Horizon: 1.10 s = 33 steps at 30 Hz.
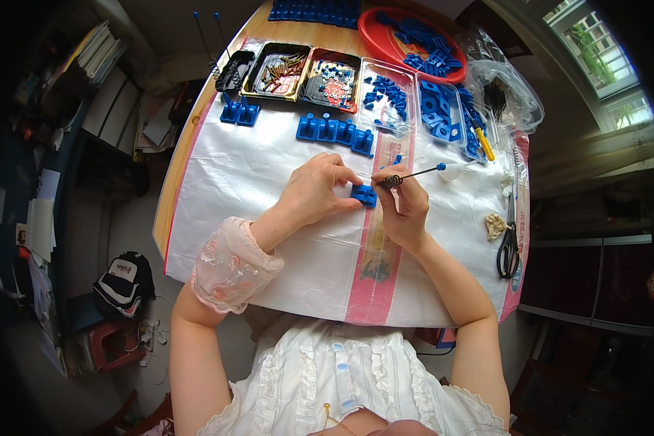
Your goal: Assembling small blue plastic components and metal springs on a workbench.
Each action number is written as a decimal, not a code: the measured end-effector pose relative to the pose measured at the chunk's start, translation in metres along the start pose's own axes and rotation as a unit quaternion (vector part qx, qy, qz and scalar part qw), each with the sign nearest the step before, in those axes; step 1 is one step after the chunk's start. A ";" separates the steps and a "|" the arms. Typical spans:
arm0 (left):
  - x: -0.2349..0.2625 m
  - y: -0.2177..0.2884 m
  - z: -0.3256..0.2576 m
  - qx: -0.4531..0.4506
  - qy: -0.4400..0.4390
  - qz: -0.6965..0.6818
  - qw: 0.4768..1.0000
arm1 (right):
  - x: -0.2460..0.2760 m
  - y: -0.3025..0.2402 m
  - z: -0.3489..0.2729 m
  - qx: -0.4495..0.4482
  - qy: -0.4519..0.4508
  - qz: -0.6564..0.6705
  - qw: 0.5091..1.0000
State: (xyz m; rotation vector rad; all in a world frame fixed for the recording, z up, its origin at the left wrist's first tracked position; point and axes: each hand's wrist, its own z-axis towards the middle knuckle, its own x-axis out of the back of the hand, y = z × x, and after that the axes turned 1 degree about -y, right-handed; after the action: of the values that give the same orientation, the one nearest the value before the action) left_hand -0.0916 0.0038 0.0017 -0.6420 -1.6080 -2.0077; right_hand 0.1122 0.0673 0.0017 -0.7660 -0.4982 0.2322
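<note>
Over the middle of the white sheet, my left hand [314, 187] pinches a small blue plastic block [364, 195] between thumb and fingertips. Just right of it, my right hand [405, 207] is closed on a black coil spring [389, 182] whose thin straight rod ends in a blue ball [441, 167]. The spring end is close to the block; whether they touch, I cannot tell. A tiny blue piece [397, 159] lies beyond my fingers. Farther off stand a row of blue assembled blocks [334, 134] and a separate pair [239, 113] on the left.
Along the far side sit black trays with brass-coloured pins [284, 70] and small mixed parts [334, 82], clear trays of blue pieces [386, 100], and a red basin [377, 45]. A yellow-handled tool [485, 145] and black scissors [508, 251] lie at the right.
</note>
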 end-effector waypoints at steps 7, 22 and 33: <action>0.002 0.002 0.000 0.000 -0.005 0.003 1.000 | -0.001 0.000 0.001 0.007 0.011 -0.003 1.000; 0.001 0.001 -0.001 0.006 -0.006 0.003 1.000 | -0.001 0.001 0.001 0.015 0.011 -0.007 1.000; 0.001 0.000 -0.001 0.003 -0.005 0.002 1.000 | -0.001 -0.001 0.002 0.012 0.011 -0.008 1.000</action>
State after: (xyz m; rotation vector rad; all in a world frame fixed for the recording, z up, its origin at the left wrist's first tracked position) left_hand -0.0922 0.0025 0.0023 -0.6534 -1.6167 -1.9985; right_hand 0.1102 0.0671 0.0032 -0.7400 -0.4799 0.2133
